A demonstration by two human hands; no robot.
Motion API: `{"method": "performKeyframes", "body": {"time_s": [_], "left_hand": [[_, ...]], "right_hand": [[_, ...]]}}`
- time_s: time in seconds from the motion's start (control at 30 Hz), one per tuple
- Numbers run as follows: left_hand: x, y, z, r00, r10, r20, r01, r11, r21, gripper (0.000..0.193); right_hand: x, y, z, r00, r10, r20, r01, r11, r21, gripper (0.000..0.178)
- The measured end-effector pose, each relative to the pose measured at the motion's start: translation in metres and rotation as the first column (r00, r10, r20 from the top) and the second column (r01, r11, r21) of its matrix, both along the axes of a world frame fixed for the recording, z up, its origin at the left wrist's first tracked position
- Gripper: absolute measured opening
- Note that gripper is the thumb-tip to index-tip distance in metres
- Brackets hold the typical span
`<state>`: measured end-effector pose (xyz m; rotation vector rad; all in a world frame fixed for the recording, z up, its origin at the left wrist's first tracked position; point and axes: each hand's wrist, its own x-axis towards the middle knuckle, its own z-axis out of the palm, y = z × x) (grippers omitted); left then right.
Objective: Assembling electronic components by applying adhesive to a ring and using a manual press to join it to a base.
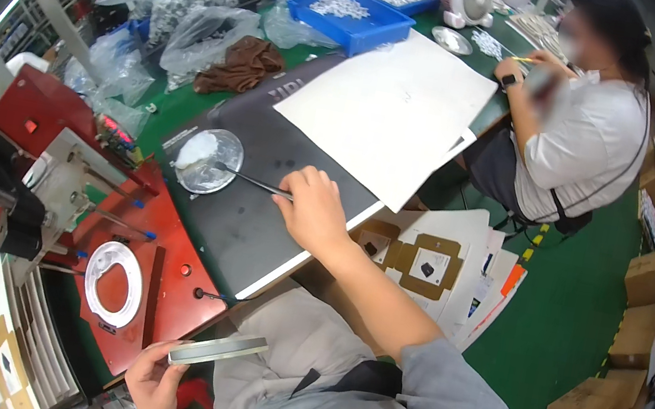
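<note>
Currently, the right grip (316, 209) pinches a dark tool (261, 185) over a dish (227, 150) inside the table edge (278, 275); the left grip (156, 380) holds a flat piece (219, 349).

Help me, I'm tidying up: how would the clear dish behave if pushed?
The clear dish looks shallow and low on the dark mat, so it would probably slide rather than tip. Its white contents might scatter if jolted.
</note>
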<state>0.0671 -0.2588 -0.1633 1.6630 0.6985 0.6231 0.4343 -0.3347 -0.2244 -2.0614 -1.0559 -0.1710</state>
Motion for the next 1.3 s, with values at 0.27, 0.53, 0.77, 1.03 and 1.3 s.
{"method": "performKeyframes", "body": {"time_s": [0.27,0.53,0.77,1.03,1.3], "left_hand": [[-0.006,-0.004,0.01,0.996,0.066,0.056,-0.067,0.998,0.012,0.025],[-0.015,0.0,0.014,0.991,0.034,0.133,-0.043,0.997,0.066,0.029],[-0.029,0.009,0.014,0.991,0.037,0.132,-0.062,0.979,0.193,0.034],[-0.049,0.015,0.011,0.985,0.095,0.147,-0.132,0.954,0.268,0.034],[-0.057,0.019,0.007,0.978,0.129,0.164,-0.161,0.966,0.203,0.033]], "right_hand": [[0.0,-0.006,0.002,0.991,0.02,-0.135,-0.002,0.991,0.133,0.018],[0.009,-0.006,0.021,0.93,0.157,-0.331,-0.057,0.954,0.294,0.015],[0.01,0.02,0.03,0.926,0.165,-0.339,-0.098,0.974,0.207,0.025],[0.009,0.055,0.04,0.98,0.124,-0.155,-0.101,0.984,0.144,0.023],[0.006,0.04,0.038,0.996,0.063,-0.063,-0.056,0.993,0.106,0.022]]}}
